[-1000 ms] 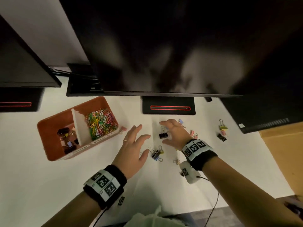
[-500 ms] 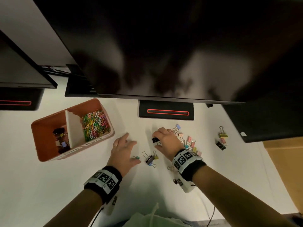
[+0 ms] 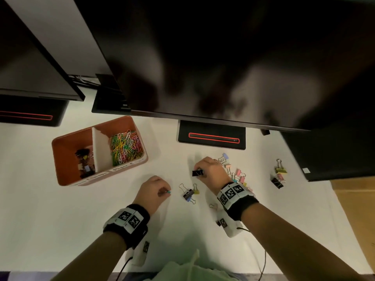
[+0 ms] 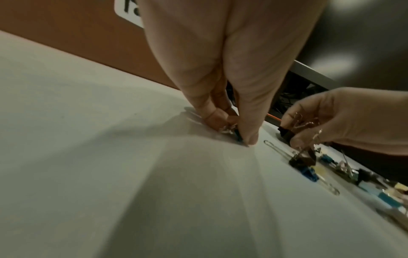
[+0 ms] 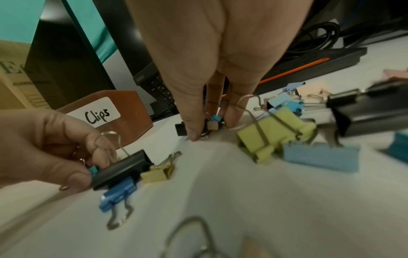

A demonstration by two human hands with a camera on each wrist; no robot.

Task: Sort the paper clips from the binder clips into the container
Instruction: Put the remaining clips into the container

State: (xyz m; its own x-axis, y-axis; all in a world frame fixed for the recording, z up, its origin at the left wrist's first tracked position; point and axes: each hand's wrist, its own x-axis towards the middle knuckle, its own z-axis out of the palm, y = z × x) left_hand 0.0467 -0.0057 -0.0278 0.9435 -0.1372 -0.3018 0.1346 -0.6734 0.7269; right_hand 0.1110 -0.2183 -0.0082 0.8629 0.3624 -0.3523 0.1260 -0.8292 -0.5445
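White desk fills the lower frame. I see left hand (image 3: 154, 190) pinching a teal binder clip (image 3: 168, 192), right hand (image 3: 211, 171) curled round a black binder clip (image 3: 197, 172). Container (image 3: 60, 159) sits upper left; risk: small clips slipping, landing among paper clips (image 3: 125, 147).

I see the container (image 3: 67, 179) at my left on the worktop (image 3: 50, 230). Binder clips (image 3: 237, 175) lie right of it, before the monitor (image 3: 203, 57).

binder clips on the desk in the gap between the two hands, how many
3, clustered: black clip, blue clip against its near side, yellow clip at its right. Others may hide beneath. Not counted: teal clip pinched by left hand, held black clip in right hand.
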